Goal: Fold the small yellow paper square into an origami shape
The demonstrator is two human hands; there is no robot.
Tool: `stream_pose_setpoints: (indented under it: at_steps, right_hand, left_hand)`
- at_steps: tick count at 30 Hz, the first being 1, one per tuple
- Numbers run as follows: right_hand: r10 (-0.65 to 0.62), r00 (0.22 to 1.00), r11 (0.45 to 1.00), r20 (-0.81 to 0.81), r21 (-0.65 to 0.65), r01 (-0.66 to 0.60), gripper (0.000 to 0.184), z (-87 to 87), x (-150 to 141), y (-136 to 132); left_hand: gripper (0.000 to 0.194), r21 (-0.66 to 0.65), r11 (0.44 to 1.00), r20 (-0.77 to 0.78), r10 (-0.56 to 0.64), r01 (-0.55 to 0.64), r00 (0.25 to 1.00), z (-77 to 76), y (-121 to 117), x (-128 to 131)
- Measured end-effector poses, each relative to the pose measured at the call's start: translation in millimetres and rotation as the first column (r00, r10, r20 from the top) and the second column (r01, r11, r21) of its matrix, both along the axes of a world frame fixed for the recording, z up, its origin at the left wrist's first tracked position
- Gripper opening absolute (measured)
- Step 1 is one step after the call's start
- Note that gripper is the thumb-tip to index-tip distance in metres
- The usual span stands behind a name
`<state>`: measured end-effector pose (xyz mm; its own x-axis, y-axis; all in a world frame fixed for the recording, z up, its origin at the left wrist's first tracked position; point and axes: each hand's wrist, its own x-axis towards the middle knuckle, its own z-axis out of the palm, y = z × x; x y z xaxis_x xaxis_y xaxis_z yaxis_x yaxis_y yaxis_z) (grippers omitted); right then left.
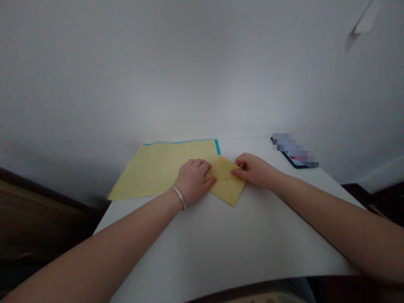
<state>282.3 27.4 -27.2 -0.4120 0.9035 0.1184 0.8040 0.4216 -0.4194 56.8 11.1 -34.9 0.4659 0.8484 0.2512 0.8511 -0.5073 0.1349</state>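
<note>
Head view: folded yellow paper (pixel 226 181) lies on the white desk (pixel 252 235) — left grip (pixel 192 181) pressed onto its left corner, right grip (pixel 252 169) pinching its right corner — larger yellow sheet (pixel 160 168) just beside, phone (pixel 295 153) farther right.

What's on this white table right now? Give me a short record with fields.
Left hand: bare, fingers on the folded paper, silver bangle at wrist
Right hand: bare, fingertips at the folded paper's edge
Folded yellow paper square: lying as a diamond, creases showing
Beyond: large yellow paper sheet over a blue sheet
Side: black smartphone, partly pixelated
Surface: white table
</note>
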Motion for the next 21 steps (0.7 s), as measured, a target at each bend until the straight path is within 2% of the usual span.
stream_pose_setpoints:
  at_steps: [2, 5, 8, 11, 13, 15, 17, 19, 21]
  right_hand:
    - [-0.017, 0.998, 1.000, -0.064, -0.007, 0.017, 0.020, -1.2, -1, -1]
    - [-0.061, 0.978, 0.995, -0.200, -0.088, 0.044, 0.017, -3.0, -2, -4]
    - [-0.082, 0.882, 0.985, -0.465, -0.170, 0.002, 0.017, -5.5, -4, -5]
    - [-0.138, 0.698, 0.965, -0.703, -0.255, -0.067, 0.035, -5.3, -8, -6]
    - [-0.175, 0.625, 0.947, -0.761, -0.303, -0.104, 0.041, -2.8, -11, -8]
    - [-0.196, 0.598, 0.933, -0.778, -0.336, -0.131, 0.042, 0.8, -13, -11]
    - [-0.224, 0.578, 0.919, -0.785, -0.367, -0.142, 0.039, 3.7, -14, -13]
    - [-0.253, 0.569, 0.909, -0.783, -0.394, -0.138, 0.035, 4.5, -15, -13]
    - [-0.271, 0.577, 0.904, -0.771, -0.409, -0.122, 0.034, 2.6, -14, -12]
  left_hand:
    - [0.026, -0.010, 1.000, 0.012, 0.016, -0.016, 1.000, 1.5, 0, 1]
    - [0.019, -0.048, 0.999, 0.062, 0.020, -0.017, 0.998, 3.3, 0, 3]
    - [0.014, -0.104, 0.995, 0.263, 0.027, 0.000, 0.964, 2.4, 1, 3]
    - [0.026, -0.185, 0.981, 0.570, 0.063, 0.053, 0.820, 0.6, 1, 4]
    - [0.043, -0.243, 0.961, 0.695, 0.079, 0.131, 0.714, 0.8, 1, 5]
    - [0.058, -0.283, 0.940, 0.743, 0.090, 0.190, 0.663, 2.8, 1, 6]
    - [0.061, -0.306, 0.929, 0.760, 0.105, 0.210, 0.641, 5.8, 0, 6]
    - [0.053, -0.320, 0.923, 0.791, 0.137, 0.213, 0.596, 8.4, 0, 7]
    - [0.041, -0.332, 0.921, 0.836, 0.186, 0.205, 0.517, 9.6, 1, 7]
